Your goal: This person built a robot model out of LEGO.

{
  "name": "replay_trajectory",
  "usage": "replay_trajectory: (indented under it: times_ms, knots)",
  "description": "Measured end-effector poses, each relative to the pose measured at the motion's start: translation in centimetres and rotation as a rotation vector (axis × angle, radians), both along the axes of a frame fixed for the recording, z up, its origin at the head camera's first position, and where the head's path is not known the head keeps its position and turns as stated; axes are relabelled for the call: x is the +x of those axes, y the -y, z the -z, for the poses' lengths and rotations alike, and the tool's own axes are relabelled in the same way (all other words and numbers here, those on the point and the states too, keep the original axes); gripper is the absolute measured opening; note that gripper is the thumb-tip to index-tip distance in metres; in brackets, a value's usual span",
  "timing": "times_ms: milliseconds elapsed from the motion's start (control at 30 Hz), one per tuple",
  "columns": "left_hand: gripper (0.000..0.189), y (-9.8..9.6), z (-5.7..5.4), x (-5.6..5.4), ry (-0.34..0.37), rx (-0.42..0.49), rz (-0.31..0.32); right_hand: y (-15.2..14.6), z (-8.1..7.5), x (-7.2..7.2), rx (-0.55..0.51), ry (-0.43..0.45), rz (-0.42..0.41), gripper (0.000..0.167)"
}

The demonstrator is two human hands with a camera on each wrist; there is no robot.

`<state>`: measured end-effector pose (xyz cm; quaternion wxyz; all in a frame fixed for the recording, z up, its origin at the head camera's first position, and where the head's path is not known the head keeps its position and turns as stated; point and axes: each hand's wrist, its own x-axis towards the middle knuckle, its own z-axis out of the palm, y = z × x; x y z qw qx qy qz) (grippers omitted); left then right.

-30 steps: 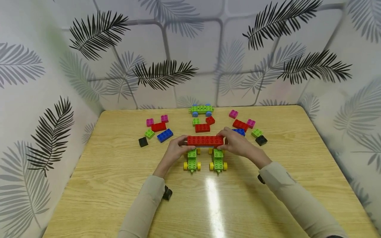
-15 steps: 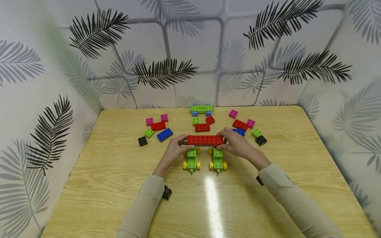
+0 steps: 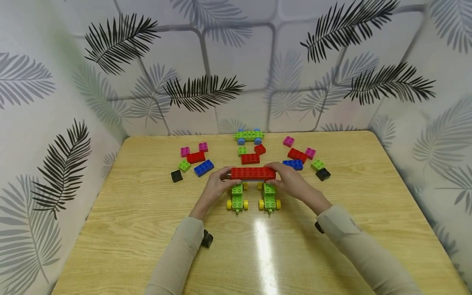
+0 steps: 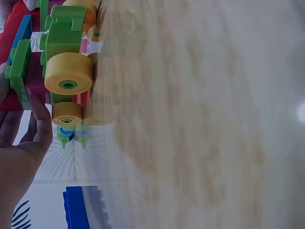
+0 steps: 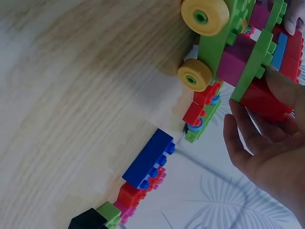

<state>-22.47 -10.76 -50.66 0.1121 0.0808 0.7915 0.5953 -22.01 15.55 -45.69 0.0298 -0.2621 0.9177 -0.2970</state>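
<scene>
1. Red bar (image 3: 253, 173), two studded bricks end to end, lies crosswise over the far ends of two wheeled vehicles near the middle of the counter (image 3: 140, 229). A blue strip (image 5: 279, 51) shows against its underside.
2. Left hand (image 3: 216, 185): fingers curled round the bar's left end, thumb on the near side; the opening is only as wide as the bar.
3. Right hand (image 3: 293, 180): fingers bent round the right end, thumb likewise on the near side, the bar gripped between.
4. Left vehicle (image 3: 237, 201) and right vehicle (image 3: 269, 201): green, yellow-wheeled, parallel and apart. In each wrist view, a purple brick (image 5: 236, 59) sits between a green base and a green upper piece.
5. Beyond the bar: a red brick (image 3: 250, 159), a small green brick (image 3: 242, 151) and, near the far edge, a blue-wheeled green base (image 3: 249, 135).
6. At either side: loose bricks in pink, red, green, blue and black, including a left blue brick (image 3: 204, 168) and a right blue brick (image 3: 293, 164).
</scene>
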Motion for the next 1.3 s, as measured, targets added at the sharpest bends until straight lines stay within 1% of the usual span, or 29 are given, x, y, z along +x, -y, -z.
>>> replay_trajectory:
  times_ms: [100,167,233,367,467,533,567,667,733,767,800,933,1067,1167,1300]
  knots:
    - [0.044,0.02,0.17,0.01,0.005,0.003,0.002,0.05,0.36,0.02,-0.023,-0.020,-0.013,0.043]
    - [0.044,0.04,0.29,-0.02,0.005,0.001,0.000,0.08,0.36,0.00,-0.018,-0.046,-0.018,0.043]
    - [0.044,0.04,0.39,-0.07,0.000,-0.001,-0.001,0.11,0.34,-0.07,-0.009,-0.052,-0.017,0.043]
    - [0.045,0.01,0.49,-0.05,-0.009,-0.001,0.006,0.06,0.22,-0.08,-0.002,-0.007,-0.001,0.045]
    - [0.045,-0.02,0.56,0.00,-0.013,0.005,0.005,0.06,0.26,-0.15,0.000,0.006,0.013,0.045]
    - [0.045,-0.02,0.60,0.01,-0.020,0.012,0.006,0.10,0.28,-0.24,0.002,0.006,0.020,0.045]
    - [0.044,-0.04,0.22,0.11,-0.007,0.017,0.007,0.12,0.31,-0.28,0.004,0.008,0.025,0.045]
    - [0.043,-0.06,0.15,0.07,-0.004,0.026,0.010,0.11,0.25,-0.32,0.007,0.017,0.033,0.045]
    - [0.043,-0.08,0.07,0.10,0.010,0.025,0.008,0.11,0.31,-0.29,0.010,0.015,0.031,0.046]
    - [0.044,-0.09,0.06,0.10,0.015,0.023,0.006,0.10,0.32,-0.26,0.009,0.013,0.030,0.046]
    - [0.044,-0.09,0.45,0.01,0.006,0.020,0.001,0.09,0.33,-0.24,0.009,0.010,0.029,0.046]
    - [0.044,-0.12,0.26,-0.04,0.019,0.008,-0.013,0.12,0.34,-0.29,0.007,0.008,0.029,0.047]
    - [0.044,-0.15,0.13,-0.04,0.034,0.001,-0.015,0.07,0.38,-0.30,0.016,0.045,0.042,0.047]
    - [0.043,-0.12,0.01,0.00,0.037,-0.008,-0.008,-0.03,0.40,-0.26,0.025,0.083,0.033,0.049]
    - [0.042,-0.08,-0.12,-0.10,0.015,-0.025,0.009,-0.78,0.20,-0.07,-0.017,0.139,0.025,0.055]
